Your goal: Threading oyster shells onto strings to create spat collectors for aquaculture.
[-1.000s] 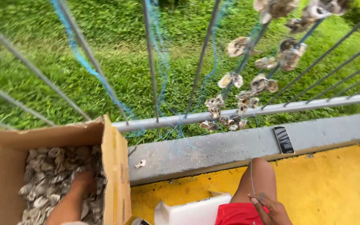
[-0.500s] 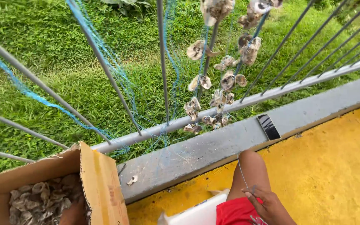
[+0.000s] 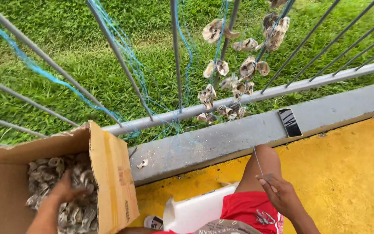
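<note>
My left hand [image 3: 66, 190] reaches into an open cardboard box [image 3: 109, 173] at the lower left and rests among several grey oyster shells [image 3: 44, 173]; whether it grips one I cannot tell. My right hand [image 3: 280, 195] hovers over my knee [image 3: 265, 160] and pinches a thin line [image 3: 257, 161] that rises toward the railing. Strings of shells [image 3: 234, 82] hang from blue twine on the metal railing bars [image 3: 176, 56] ahead.
A grey concrete ledge [image 3: 221, 138] runs below the railing, with a dark phone [image 3: 289, 122] and one loose shell [image 3: 143, 164] on it. A white foam piece [image 3: 195, 210] lies by my red shorts [image 3: 247, 208]. Yellow floor [image 3: 351, 173] to the right, grass [image 3: 66, 52] beyond.
The view has swung back toward the left. My left hand is again visible inside the box among the shells. My right hand keeps its pinch on the line.
</note>
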